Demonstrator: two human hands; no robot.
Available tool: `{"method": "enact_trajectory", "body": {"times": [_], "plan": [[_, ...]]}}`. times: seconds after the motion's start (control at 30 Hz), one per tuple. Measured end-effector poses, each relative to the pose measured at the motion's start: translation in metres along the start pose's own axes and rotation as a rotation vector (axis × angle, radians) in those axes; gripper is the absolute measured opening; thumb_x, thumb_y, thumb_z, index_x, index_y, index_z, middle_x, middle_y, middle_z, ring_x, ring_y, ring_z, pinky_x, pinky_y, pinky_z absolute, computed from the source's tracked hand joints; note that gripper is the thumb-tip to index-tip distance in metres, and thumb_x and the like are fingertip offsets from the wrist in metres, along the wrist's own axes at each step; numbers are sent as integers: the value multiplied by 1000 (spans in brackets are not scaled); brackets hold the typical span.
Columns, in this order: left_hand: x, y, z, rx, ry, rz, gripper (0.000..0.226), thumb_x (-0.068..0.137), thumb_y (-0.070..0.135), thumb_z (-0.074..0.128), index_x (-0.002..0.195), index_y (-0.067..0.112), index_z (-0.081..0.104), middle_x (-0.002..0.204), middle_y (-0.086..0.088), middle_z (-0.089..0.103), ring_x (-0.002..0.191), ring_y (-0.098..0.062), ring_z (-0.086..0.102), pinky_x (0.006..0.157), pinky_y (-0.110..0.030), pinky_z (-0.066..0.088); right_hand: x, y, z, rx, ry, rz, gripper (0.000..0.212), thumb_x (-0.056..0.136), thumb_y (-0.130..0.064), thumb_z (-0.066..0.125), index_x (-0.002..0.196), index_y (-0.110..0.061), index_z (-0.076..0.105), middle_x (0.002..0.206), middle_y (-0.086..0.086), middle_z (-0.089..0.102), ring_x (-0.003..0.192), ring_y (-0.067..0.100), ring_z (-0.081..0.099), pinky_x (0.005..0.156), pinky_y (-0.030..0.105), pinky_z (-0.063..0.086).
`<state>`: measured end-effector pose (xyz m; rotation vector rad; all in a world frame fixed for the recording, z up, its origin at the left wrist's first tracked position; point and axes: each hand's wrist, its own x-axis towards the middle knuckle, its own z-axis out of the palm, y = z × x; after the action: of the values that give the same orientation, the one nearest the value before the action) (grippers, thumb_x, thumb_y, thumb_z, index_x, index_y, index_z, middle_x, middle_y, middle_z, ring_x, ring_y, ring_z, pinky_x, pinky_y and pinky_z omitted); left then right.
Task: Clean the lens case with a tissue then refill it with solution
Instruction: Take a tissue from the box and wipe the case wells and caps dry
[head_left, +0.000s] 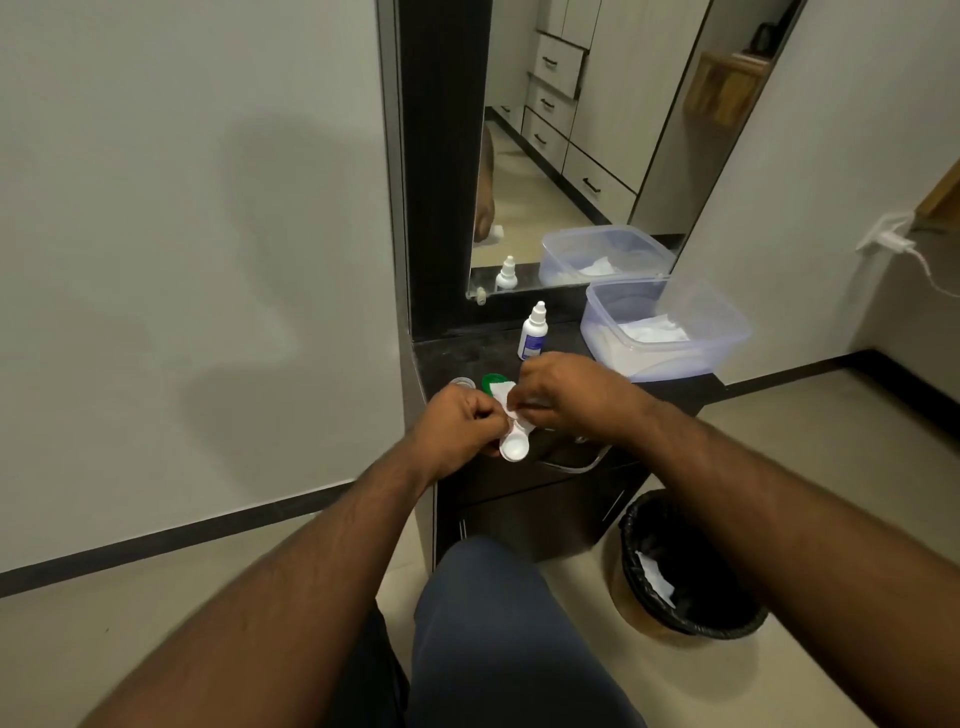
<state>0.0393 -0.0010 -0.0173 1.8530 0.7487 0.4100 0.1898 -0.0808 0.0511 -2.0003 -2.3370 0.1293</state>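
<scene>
The white lens case (514, 447) is held above the front edge of the dark counter (467, 358), one open well facing up. My left hand (457, 423) grips its left side. My right hand (561, 395) pinches a small white tissue (503, 394) against the case's far well, which the tissue and fingers hide. A green cap (489, 382) and a clear cap (462, 383) lie on the counter just behind my hands. The white solution bottle (533, 332) stands upright behind them, capped.
A clear plastic box (727, 332) with tissues inside sits at the counter's right. A mirror (587, 145) rises behind the counter. A black-lined bin (691, 566) with a used tissue stands on the floor at the right. My knee (498, 623) is below the counter.
</scene>
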Motion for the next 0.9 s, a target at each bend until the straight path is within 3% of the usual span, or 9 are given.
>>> {"method": "enact_trajectory", "body": {"times": [0.13,0.27,0.37,0.5,0.67,0.8,0.9], "plan": [[-1,1,1,-30,27,8,13,85,7,64,90,6,76,87,-10,74,81,-26,70,74,-38,59,3,2,0,34,1,116,23,88,-25,62,110,-17,68,110,1,63,98,12,56,80,22,40],[-1,-1,3,-74,63,7,13,84,5,63,85,4,76,80,-14,73,78,-32,69,72,-45,59,-8,-3,27,351,343,405,12,80,-18,67,88,-14,74,92,1,71,83,9,61,73,20,43],[-1,0,5,-82,82,-3,13,83,4,63,82,3,76,79,-15,72,77,-33,69,72,-47,60,-14,-12,52,731,528,700,5,77,-15,70,75,-13,75,75,-4,71,69,5,61,66,21,46],[-3,1,4,-119,88,-27,13,85,5,63,83,8,75,83,-10,73,79,-27,71,75,-44,60,-12,-23,66,1414,622,1011,6,71,-8,76,68,-7,71,75,14,70,72,27,65,69,38,53],[-3,1,3,-218,103,-44,12,87,5,63,90,4,75,88,-12,74,81,-26,72,77,-41,60,-12,-32,72,1739,565,1047,10,74,-2,73,81,3,68,86,26,68,77,33,66,77,46,55],[-4,3,3,-197,105,-44,13,88,4,62,94,3,73,90,-11,73,77,-19,71,69,-30,60,-19,-33,69,1671,465,1048,20,73,-5,75,91,3,68,84,21,69,76,30,65,70,38,55],[-4,5,3,-215,135,-48,13,88,4,61,92,2,73,90,-12,72,74,-17,69,65,-24,59,-25,-30,62,1605,426,977,12,75,-1,71,85,4,68,70,15,67,63,22,63,60,29,52]]}}
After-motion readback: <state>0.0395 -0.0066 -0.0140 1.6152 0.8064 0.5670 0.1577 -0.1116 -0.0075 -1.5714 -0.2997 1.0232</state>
